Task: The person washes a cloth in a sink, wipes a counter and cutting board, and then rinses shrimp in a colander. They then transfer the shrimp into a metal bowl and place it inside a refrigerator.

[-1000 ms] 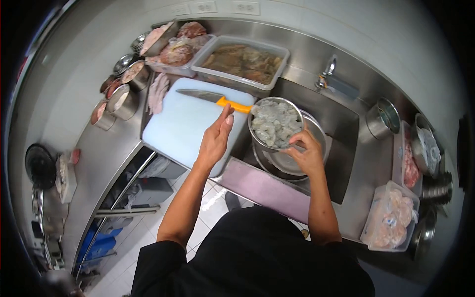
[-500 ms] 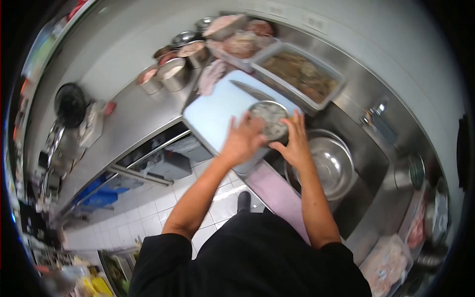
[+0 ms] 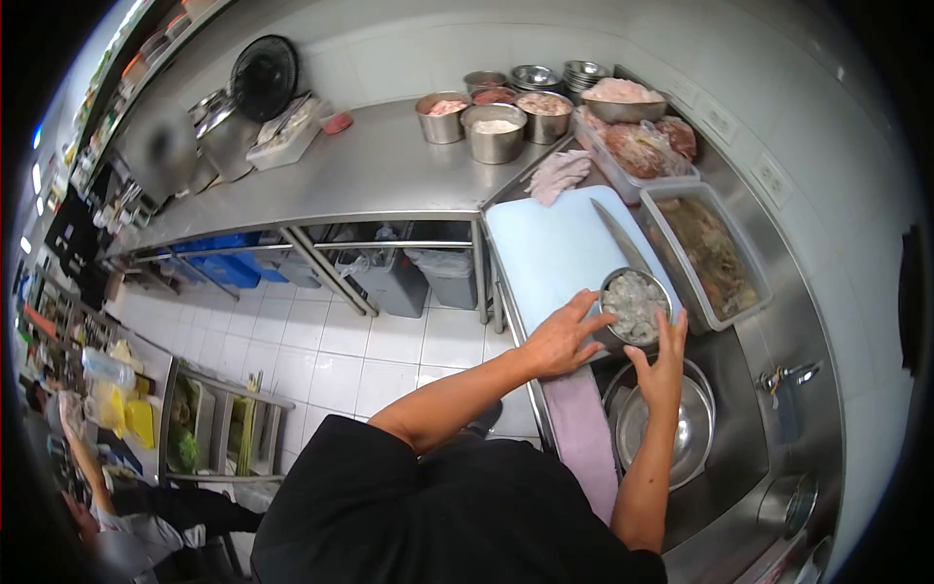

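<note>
A round metal container point(image 3: 637, 307) filled with pale, translucent pieces that look like peeled shrimp point(image 3: 635, 304) sits at the near right corner of a light blue cutting board point(image 3: 545, 243). My left hand point(image 3: 564, 336) is at the container's left side, its fingers spread and the fingertips close to the rim. From the near right, my right hand point(image 3: 662, 370) spans the container's edge with thumb and fingers. A knife point(image 3: 621, 237) lies on the board just beyond the container.
Metal bowls point(image 3: 671, 428) lie in the sink on the right, near a tap point(image 3: 788, 377). Tubs of raw food point(image 3: 705, 253) stand behind the board, and metal pots point(image 3: 494, 136) on the counter. A pink cloth point(image 3: 581, 419) lies in front. Another person point(image 3: 146, 516) is at lower left.
The view has swung left, so the board and hands appear farther right and another person has come into view. My left hand, blurred over the container's edge before, is now sharper and beside it.
</note>
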A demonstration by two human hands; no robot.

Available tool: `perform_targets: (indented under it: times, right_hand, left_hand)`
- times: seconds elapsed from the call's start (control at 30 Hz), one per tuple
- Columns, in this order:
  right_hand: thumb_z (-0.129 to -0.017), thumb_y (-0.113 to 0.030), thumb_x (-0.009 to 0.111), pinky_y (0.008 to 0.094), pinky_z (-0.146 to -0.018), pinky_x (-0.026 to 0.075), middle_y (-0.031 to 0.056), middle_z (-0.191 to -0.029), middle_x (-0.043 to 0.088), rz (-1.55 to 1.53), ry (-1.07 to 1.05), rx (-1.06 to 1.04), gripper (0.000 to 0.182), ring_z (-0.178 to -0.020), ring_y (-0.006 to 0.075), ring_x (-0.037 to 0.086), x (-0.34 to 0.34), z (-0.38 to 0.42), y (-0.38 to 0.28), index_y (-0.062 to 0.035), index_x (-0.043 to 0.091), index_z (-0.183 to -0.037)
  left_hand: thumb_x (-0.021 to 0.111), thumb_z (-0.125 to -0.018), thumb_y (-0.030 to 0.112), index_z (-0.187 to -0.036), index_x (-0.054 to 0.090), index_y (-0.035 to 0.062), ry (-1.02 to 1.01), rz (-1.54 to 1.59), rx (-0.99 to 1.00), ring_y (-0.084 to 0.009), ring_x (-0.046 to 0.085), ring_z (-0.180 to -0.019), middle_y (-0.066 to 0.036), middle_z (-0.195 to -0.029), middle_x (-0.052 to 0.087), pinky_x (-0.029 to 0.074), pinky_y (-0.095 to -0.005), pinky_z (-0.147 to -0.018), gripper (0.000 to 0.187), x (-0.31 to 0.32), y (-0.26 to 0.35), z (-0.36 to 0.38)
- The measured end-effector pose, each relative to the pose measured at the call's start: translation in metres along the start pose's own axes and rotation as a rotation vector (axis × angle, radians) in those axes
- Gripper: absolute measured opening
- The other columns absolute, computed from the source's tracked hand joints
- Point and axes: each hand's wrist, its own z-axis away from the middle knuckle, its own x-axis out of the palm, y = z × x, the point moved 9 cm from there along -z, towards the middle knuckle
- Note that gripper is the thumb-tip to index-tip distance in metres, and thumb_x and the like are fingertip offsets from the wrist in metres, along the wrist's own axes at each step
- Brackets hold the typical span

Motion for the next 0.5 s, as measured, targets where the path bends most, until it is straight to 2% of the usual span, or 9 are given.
perform_targets:
  times: [0.07,0.1,0.17,0.27,0.33,0.4,0.47,0.5]
  right_hand:
    - [-0.078,-0.013,0.074,0.0492,-0.11,0.032,0.0249,-0.153,0.027,-0.143,0.101,0.102,0.059,-0.139,0.0401,0.033,0.004,0.01,0.022,-0.0073,0.049,-0.131]
    - [-0.079,-0.012,0.074,0.0472,-0.106,0.036,0.0233,-0.15,0.032,-0.271,0.104,0.16,0.053,-0.134,0.0374,0.039,0.014,0.015,0.037,-0.0063,0.051,-0.126]
    - [-0.08,-0.01,0.074,0.0434,-0.1,0.043,0.0201,-0.144,0.042,-0.521,0.107,0.276,0.041,-0.125,0.0319,0.049,0.033,0.023,0.059,-0.0042,0.053,-0.115]
    - [-0.081,-0.001,0.073,0.0265,-0.08,0.048,0.0034,-0.1,0.053,-0.401,0.137,0.236,0.031,-0.091,0.0127,0.054,0.032,0.021,0.046,-0.0047,0.052,-0.103]
    - [-0.079,-0.006,0.077,0.0266,-0.078,0.046,0.0034,-0.094,0.051,-0.356,0.164,0.239,0.029,-0.085,0.0137,0.051,0.031,0.018,0.035,-0.0038,0.051,-0.093]
    - [-0.079,-0.011,0.078,0.0286,-0.079,0.044,0.0034,-0.089,0.051,-0.233,0.194,0.246,0.03,-0.083,0.0156,0.049,0.029,0.015,0.026,-0.0039,0.052,-0.09]
    - [-0.078,-0.016,0.079,0.0303,-0.079,0.043,0.0037,-0.085,0.051,-0.062,0.22,0.168,0.031,-0.082,0.0176,0.047,0.03,0.013,0.024,-0.0038,0.052,-0.089]
    - [-0.076,-0.016,0.081,0.0319,-0.078,0.044,0.0049,-0.085,0.052,-0.035,0.235,0.213,0.033,-0.082,0.019,0.048,0.031,0.014,0.023,-0.0034,0.053,-0.088]
  left_hand:
    - [0.07,-0.082,0.02,-0.134,0.049,0.0166,-0.029,-0.016,-0.003,-0.045,0.041,-0.129,-0.026,-0.14,0.038,0.041,-0.0463,-0.105,0.056,0.004,-0.003,-0.004]
    - [0.068,-0.085,0.022,-0.135,0.049,0.0168,-0.148,0.031,-0.07,-0.0437,0.044,-0.127,-0.026,-0.141,0.038,0.042,-0.0441,-0.104,0.053,0.001,-0.002,-0.01]
    - [0.065,-0.088,0.024,-0.136,0.048,0.0167,-0.154,0.084,-0.073,-0.0423,0.045,-0.127,-0.026,-0.142,0.038,0.041,-0.0434,-0.105,0.052,-0.004,-0.005,-0.008]
    - [0.06,-0.091,0.026,-0.14,0.045,0.0163,-0.11,0.167,-0.057,-0.0396,0.044,-0.13,-0.023,-0.144,0.039,0.04,-0.0433,-0.106,0.052,-0.029,-0.018,0.006]
    - [0.06,-0.091,0.024,-0.141,0.044,0.0162,-0.019,0.158,-0.037,-0.0388,0.043,-0.131,-0.021,-0.145,0.039,0.04,-0.0433,-0.106,0.053,-0.061,-0.035,0.024]
    - [0.061,-0.091,0.02,-0.141,0.046,0.0162,0.075,0.181,-0.155,-0.0369,0.04,-0.134,-0.019,-0.148,0.037,0.038,-0.042,-0.108,0.052,-0.1,-0.08,0.057]
    - [0.058,-0.093,0.025,-0.139,0.048,0.0158,0.142,0.11,-0.335,-0.0351,0.044,-0.131,-0.018,-0.146,0.042,0.039,-0.0413,-0.106,0.048,-0.138,-0.14,0.109]
    - [0.057,-0.094,0.027,-0.138,0.05,0.0151,0.178,0.056,-0.43,-0.0346,0.047,-0.129,-0.018,-0.143,0.045,0.04,-0.0404,-0.105,0.046,-0.155,-0.174,0.146]
